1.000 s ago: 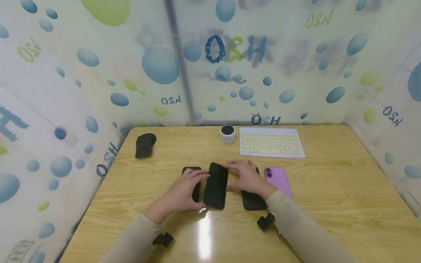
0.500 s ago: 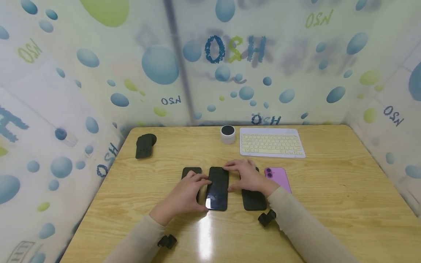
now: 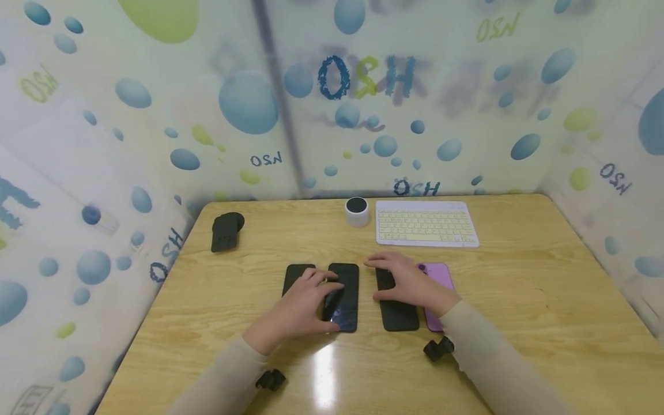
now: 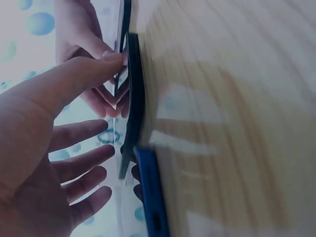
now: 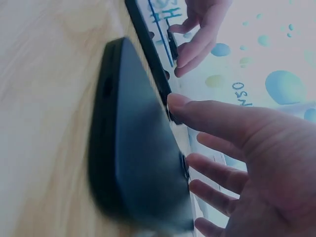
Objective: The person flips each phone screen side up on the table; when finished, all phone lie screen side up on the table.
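Four phones lie side by side on the wooden table (image 3: 519, 300). My left hand (image 3: 323, 290) rests flat, fingers straight, on the second black phone (image 3: 346, 305), partly covering the leftmost black phone (image 3: 293, 275). In the left wrist view the thumb touches this second phone's edge (image 4: 134, 98). My right hand (image 3: 396, 275) lies with relaxed, spread fingers over the third black phone (image 3: 398, 314) and hides part of the purple phone (image 3: 440, 271). The right wrist view shows the third black phone (image 5: 140, 153) close under my spread right fingers (image 5: 217, 143).
A white keyboard (image 3: 425, 223) and a small white round pot with a black top (image 3: 357, 211) stand at the back. A black holder (image 3: 225, 230) sits at the back left. Printed panels wall in the table on three sides.
The second black phone, tilted up between both hands a second ago, now lies flat. My right hand has slid right onto the third phone. My left hand has moved onto the second phone.
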{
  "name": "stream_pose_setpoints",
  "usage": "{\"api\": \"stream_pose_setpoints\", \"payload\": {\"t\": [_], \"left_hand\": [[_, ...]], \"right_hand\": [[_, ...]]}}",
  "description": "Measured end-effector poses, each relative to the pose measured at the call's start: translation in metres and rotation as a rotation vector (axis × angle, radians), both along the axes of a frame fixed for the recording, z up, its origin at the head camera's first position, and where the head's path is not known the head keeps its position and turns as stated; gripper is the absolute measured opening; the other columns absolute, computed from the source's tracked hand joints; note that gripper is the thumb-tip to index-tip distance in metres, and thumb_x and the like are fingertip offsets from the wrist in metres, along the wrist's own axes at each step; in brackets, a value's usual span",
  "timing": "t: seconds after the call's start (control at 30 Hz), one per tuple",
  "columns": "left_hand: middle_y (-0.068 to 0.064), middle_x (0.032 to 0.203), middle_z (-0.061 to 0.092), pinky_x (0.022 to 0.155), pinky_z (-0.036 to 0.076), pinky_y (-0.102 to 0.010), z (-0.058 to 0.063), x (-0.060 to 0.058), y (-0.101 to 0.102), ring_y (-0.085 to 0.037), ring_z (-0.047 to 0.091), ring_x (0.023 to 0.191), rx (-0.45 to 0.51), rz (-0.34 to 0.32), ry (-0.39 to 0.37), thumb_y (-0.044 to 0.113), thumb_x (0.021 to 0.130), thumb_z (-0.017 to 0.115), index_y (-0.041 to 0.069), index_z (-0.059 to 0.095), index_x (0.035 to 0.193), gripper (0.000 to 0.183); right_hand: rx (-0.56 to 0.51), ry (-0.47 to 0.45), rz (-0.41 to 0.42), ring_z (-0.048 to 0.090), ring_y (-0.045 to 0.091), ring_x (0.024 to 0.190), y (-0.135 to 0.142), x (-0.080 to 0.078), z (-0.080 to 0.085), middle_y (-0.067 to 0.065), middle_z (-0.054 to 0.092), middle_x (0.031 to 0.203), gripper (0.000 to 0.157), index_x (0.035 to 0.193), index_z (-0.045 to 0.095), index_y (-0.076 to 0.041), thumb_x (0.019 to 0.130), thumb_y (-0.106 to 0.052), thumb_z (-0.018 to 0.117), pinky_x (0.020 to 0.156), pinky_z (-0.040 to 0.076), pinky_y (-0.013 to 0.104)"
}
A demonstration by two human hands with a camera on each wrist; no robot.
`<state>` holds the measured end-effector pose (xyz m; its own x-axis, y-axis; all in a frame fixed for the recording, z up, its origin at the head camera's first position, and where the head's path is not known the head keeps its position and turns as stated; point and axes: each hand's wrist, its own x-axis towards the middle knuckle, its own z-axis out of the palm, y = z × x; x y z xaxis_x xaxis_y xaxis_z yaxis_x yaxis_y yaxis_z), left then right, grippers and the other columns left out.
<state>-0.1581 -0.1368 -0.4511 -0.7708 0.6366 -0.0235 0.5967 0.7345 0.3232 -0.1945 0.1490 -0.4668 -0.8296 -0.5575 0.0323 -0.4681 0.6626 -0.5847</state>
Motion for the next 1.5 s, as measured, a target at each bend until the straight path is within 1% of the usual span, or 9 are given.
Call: {"api": "stream_pose_setpoints", "payload": {"t": [0.1, 0.27, 0.43, 0.53, 0.67, 0.87, 1.0, 1.23, 1.5], "left_hand": [[-0.003, 0.151, 0.053, 0.112, 0.041, -0.049, 0.0, 0.0, 0.01, -0.025, 0.045, 0.132, 0.025, -0.014, -0.009, 0.052, 0.08, 0.085, 0.017, 0.062, 0.142, 0.075], [0.0, 0.151, 0.053, 0.114, 0.041, -0.045, -0.002, 0.0, 0.026, -0.022, 0.045, 0.134, 0.022, -0.038, -0.013, 0.051, 0.084, 0.081, 0.017, 0.062, 0.142, 0.07], [0.0, 0.15, 0.054, 0.112, 0.042, -0.042, -0.006, 0.001, 0.038, -0.021, 0.045, 0.132, 0.019, -0.043, -0.004, 0.051, 0.083, 0.082, 0.017, 0.063, 0.141, 0.07], [0.001, 0.15, 0.054, 0.111, 0.042, -0.043, -0.008, 0.001, 0.045, -0.022, 0.044, 0.132, 0.015, -0.038, 0.001, 0.052, 0.082, 0.082, 0.019, 0.063, 0.142, 0.071], [0.002, 0.149, 0.055, 0.111, 0.042, -0.044, -0.01, 0.0, 0.055, -0.022, 0.045, 0.132, -0.014, -0.052, 0.011, 0.053, 0.082, 0.082, 0.021, 0.062, 0.142, 0.072], [0.001, 0.147, 0.056, 0.111, 0.041, -0.043, -0.011, -0.001, 0.069, -0.022, 0.045, 0.131, -0.031, -0.058, 0.013, 0.055, 0.079, 0.084, 0.02, 0.063, 0.142, 0.075], [0.0, 0.147, 0.057, 0.111, 0.041, -0.043, -0.011, 0.0, 0.075, -0.022, 0.044, 0.13, -0.047, -0.053, 0.022, 0.055, 0.077, 0.085, 0.018, 0.063, 0.142, 0.077], [-0.003, 0.149, 0.055, 0.112, 0.039, -0.04, -0.009, 0.002, 0.081, -0.022, 0.044, 0.129, -0.08, -0.032, 0.02, 0.056, 0.074, 0.087, 0.017, 0.062, 0.143, 0.083], [-0.003, 0.149, 0.056, 0.112, 0.039, -0.037, -0.008, 0.003, 0.087, -0.021, 0.044, 0.127, -0.119, -0.002, 0.044, 0.064, 0.072, 0.086, 0.015, 0.063, 0.142, 0.088]], "right_hand": [[-0.005, 0.027, 0.004, 0.047, 0.04, 0.142, 0.01, 0.004, -0.001, 0.015, 0.056, 0.15, 0.065, 0.144, 0.061, -0.01, 0.086, -0.029, 0.085, 0.115, 0.036, 0.062], [-0.026, 0.046, -0.001, 0.049, 0.04, 0.139, 0.028, 0.009, -0.004, 0.017, 0.056, 0.148, 0.061, 0.143, 0.062, -0.009, 0.089, -0.026, 0.082, 0.113, 0.039, 0.061], [-0.011, 0.083, -0.016, 0.05, 0.041, 0.138, 0.044, 0.012, -0.005, 0.016, 0.058, 0.146, 0.057, 0.141, 0.063, -0.007, 0.089, -0.024, 0.081, 0.112, 0.039, 0.063], [-0.002, 0.099, -0.034, 0.05, 0.042, 0.137, 0.052, 0.013, -0.003, 0.016, 0.059, 0.144, 0.056, 0.139, 0.064, -0.005, 0.089, -0.021, 0.082, 0.111, 0.036, 0.067], [0.022, 0.116, -0.044, 0.047, 0.044, 0.138, 0.06, 0.013, -0.003, 0.016, 0.06, 0.144, 0.053, 0.138, 0.065, -0.005, 0.089, -0.017, 0.081, 0.109, 0.033, 0.07], [0.024, 0.095, -0.05, 0.045, 0.044, 0.139, 0.063, 0.011, -0.003, 0.015, 0.059, 0.146, 0.052, 0.138, 0.065, -0.005, 0.088, -0.009, 0.078, 0.107, 0.029, 0.068], [0.023, 0.082, -0.038, 0.046, 0.044, 0.138, 0.064, 0.01, -0.003, 0.015, 0.059, 0.146, 0.053, 0.137, 0.066, -0.005, 0.086, -0.006, 0.078, 0.106, 0.029, 0.069], [0.033, 0.069, -0.024, 0.048, 0.044, 0.138, 0.065, 0.009, -0.003, 0.016, 0.059, 0.146, 0.054, 0.137, 0.066, -0.004, 0.085, -0.008, 0.081, 0.104, 0.03, 0.068], [0.02, 0.064, -0.062, 0.048, 0.044, 0.137, 0.064, 0.011, -0.004, 0.016, 0.061, 0.143, 0.056, 0.135, 0.067, 0.0, 0.083, -0.012, 0.084, 0.105, 0.029, 0.067]]}}
